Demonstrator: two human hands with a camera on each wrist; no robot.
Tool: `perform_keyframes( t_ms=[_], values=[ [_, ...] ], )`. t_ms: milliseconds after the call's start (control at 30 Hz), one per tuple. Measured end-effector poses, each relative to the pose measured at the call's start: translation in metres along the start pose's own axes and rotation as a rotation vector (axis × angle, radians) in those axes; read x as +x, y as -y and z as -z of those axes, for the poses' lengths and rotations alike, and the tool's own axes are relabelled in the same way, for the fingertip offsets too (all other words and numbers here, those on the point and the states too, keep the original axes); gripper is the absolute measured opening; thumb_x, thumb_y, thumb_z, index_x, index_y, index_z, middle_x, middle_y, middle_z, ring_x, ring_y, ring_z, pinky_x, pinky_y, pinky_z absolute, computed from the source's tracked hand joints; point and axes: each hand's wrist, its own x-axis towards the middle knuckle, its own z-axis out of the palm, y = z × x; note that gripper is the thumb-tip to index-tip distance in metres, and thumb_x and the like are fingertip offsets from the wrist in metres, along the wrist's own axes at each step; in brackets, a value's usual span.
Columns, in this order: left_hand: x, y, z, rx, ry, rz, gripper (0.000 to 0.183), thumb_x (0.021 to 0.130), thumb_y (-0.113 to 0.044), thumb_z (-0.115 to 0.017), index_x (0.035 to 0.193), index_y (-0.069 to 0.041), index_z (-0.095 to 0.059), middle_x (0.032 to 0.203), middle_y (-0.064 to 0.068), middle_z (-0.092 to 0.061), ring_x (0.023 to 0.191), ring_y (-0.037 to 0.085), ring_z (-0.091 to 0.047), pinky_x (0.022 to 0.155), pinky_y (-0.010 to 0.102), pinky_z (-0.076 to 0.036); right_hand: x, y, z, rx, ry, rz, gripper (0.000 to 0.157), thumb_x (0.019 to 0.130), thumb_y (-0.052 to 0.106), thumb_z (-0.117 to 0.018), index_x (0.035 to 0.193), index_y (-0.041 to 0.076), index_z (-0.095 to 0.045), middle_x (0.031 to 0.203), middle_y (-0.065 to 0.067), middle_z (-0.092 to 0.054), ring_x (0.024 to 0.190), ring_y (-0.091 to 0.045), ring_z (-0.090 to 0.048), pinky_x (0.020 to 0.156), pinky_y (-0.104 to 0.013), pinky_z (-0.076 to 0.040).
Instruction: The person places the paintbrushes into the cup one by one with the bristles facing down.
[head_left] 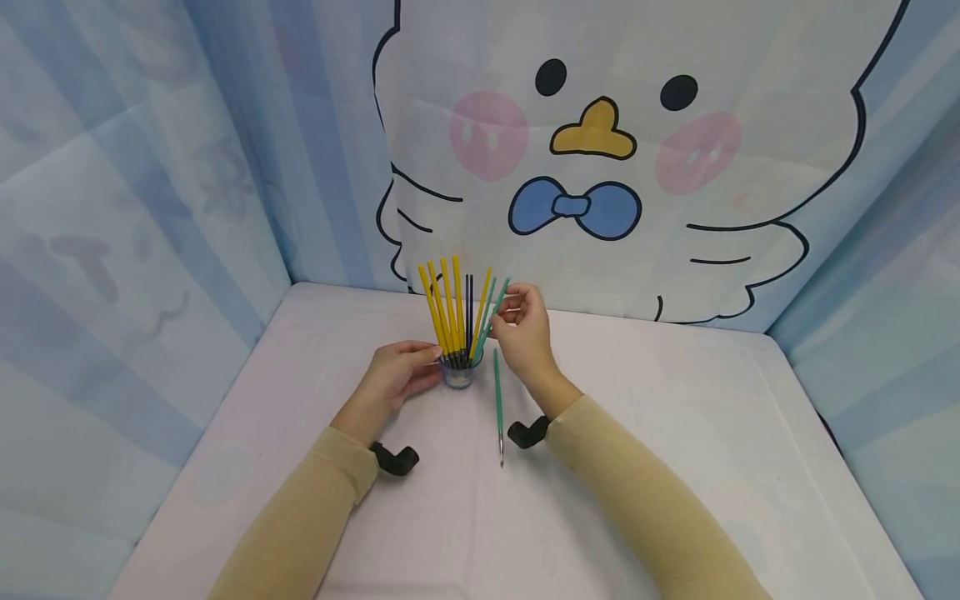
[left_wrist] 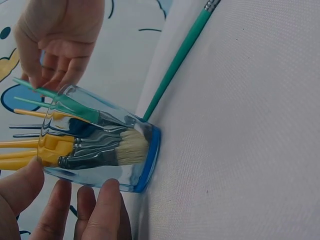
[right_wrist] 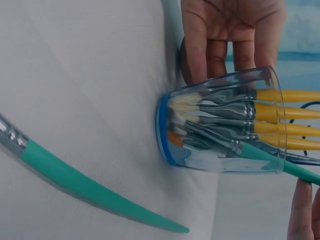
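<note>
A clear plastic cup (left_wrist: pixel 150 167) with a blue base stands on the table, packed with paintbrushes, bristles down. Several have yellow handles (head_left: pixel 454 304), two have dark blue handles (head_left: pixel 468 308) and two are green. My left hand (head_left: pixel 401 371) is at the cup's left side, its fingertips touching the wall and thumb close to the rim. Above the cup's right side, my right hand (head_left: pixel 525 329) pinches the upper handle of a green paintbrush (right_wrist: pixel 265 155), whose bristle end is inside the cup. Another green paintbrush (head_left: pixel 498 400) lies on the table, bristles toward me.
The table (head_left: pixel 675 467) has a pale cloth over it. Behind it hangs a curtain (head_left: pixel 600 275) with a cartoon character, and striped blue fabric (head_left: pixel 112 250) closes the sides. Black wrist-worn devices (head_left: pixel 395 459) project below both hands.
</note>
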Motion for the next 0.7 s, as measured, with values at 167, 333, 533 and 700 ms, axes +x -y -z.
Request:
perform_keyframes(
  t_ms=[167,333,533,700],
  values=[
    [-0.001,0.000,0.000,0.005,-0.001,-0.001,0.029,0.100,-0.016,-0.079,0.125,-0.002,-0.072,0.125,0.013,-0.072,0.113,0.027,-0.074,0.101,0.042,-0.066,-0.002,-0.002,-0.002,-0.031,0.003,-0.023,0.046,0.097,-0.014,-0.061,0.139,0.002,-0.048,0.104,-0.006,-0.054,0.089,-0.016,-0.058,0.075,-0.028,-0.069],
    [-0.002,0.000,0.000,0.008,0.004,-0.005,0.030,0.100,-0.017,-0.079,0.125,-0.002,-0.072,0.127,0.013,-0.072,0.114,0.028,-0.074,0.101,0.041,-0.066,-0.005,-0.004,0.000,-0.088,0.017,-0.060,0.047,0.097,-0.014,-0.060,0.140,0.003,-0.050,0.107,-0.011,-0.057,0.088,-0.017,-0.060,0.076,-0.030,-0.069],
    [-0.002,-0.001,-0.001,0.003,0.001,0.001,0.030,0.100,-0.016,-0.079,0.125,-0.003,-0.072,0.128,0.013,-0.071,0.114,0.028,-0.074,0.100,0.041,-0.066,-0.007,-0.012,0.003,-0.167,0.016,-0.124,0.045,0.097,-0.013,-0.060,0.138,0.004,-0.055,0.111,-0.016,-0.061,0.085,-0.018,-0.060,0.077,-0.035,-0.070],
    [-0.001,-0.001,-0.001,0.001,-0.003,0.009,0.029,0.100,-0.016,-0.079,0.125,-0.003,-0.072,0.129,0.013,-0.071,0.114,0.027,-0.073,0.098,0.039,-0.067,-0.010,-0.016,0.005,-0.200,0.001,-0.172,0.045,0.095,-0.014,-0.060,0.137,0.001,-0.056,0.112,-0.017,-0.061,0.085,-0.017,-0.059,0.076,-0.034,-0.070]
  ],
)
